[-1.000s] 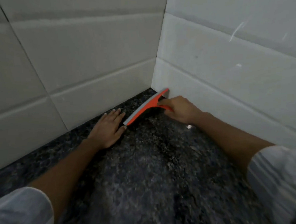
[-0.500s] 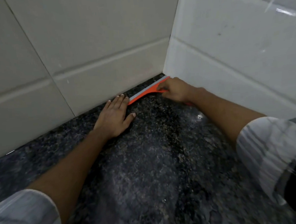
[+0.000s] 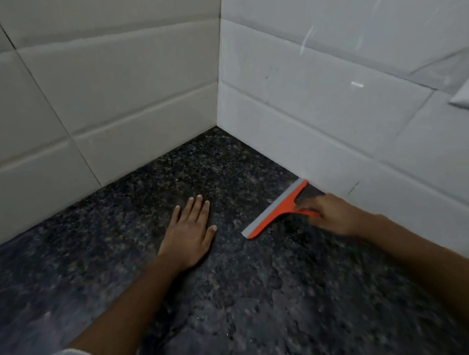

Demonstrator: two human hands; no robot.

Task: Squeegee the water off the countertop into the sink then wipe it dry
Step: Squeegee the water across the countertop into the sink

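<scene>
Over by the right-hand white tiled wall [image 3: 332, 94] is where the orange plastic squeegee with the grey rubber blade [image 3: 275, 210] sits now. A second ago it was jammed right up in the back corner where the two walls meet, and half a second ago it was still tucked along the back wall; now it's been dragged out of there and toward the person, so a bare strip of the dark speckled granite countertop [image 3: 235, 300] shows in the corner behind it. My read: that's the first pull stroke out of the corner, so the water is getting pushed forward, but no sink is in view, so I can't say how far there is to go. The wipe-dry part hasn't started, no cloth anywhere.

Hands: the right hand [image 3: 331, 215] has its fingers curled round the squeegee's orange handle, blade edge down on the stone, one tip just beside the wall's base. The left hand [image 3: 188, 229] is spread flat, fingers straight, palm pressed on the counter near the blade's free end but not touching it. It holds nothing, and looks like it's just bracing.
</scene>
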